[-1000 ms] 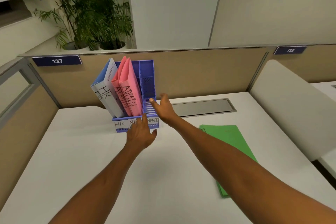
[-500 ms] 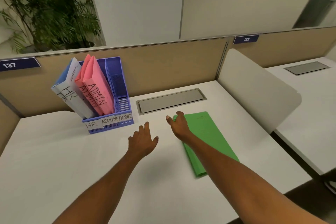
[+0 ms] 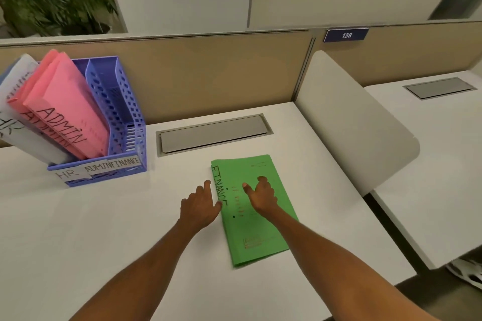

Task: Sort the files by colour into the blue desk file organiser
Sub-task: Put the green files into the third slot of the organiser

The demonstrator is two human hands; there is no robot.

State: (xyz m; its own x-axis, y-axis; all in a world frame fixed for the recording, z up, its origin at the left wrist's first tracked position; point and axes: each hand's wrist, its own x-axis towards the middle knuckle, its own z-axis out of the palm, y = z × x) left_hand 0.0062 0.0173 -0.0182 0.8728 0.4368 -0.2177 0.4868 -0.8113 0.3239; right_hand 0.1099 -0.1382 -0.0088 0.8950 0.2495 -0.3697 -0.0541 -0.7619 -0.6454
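1. Green file (image 3: 257, 232) lies flat on the white counter (image 3: 78, 229), w/ "FINANCE" written along its left edge
2. Its far edge faces the grey cable flap (image 3: 212, 133), w/ a strip of counter btw them
3. left hand (image 3: 200, 206): palm down on the counter just beside the file's left edge, fingers spread & fairly straight, thumb tip touching that edge; it grips nothing
4. right hand (image 3: 262, 194): rests on top of the file's far half, thumb out to the left, fingers loosely bent; nothing pinched as far as the view shows
5. Blue organiser (image 3: 125, 122) stands back left on the counter, near the beige partition (image 3: 208, 73) & well apart from the file; a wide band of white counter lies btw the two
6. Its front strip reads HR, ADMIN, FINANCE, left to right. White files (image 3: 18, 101) lean in the HR slot, pink files (image 3: 65, 112) in the ADMIN slot, all tilted left
7. The FINANCE slot is the one nearest the file; its slatted floor & perforated walls are in view
8. Right of the file: a run of counter, then the white divider panel (image 3: 352, 122) rising at the counter's right edge, apart from the file
9. More counter shows on the near side of the file's near edge
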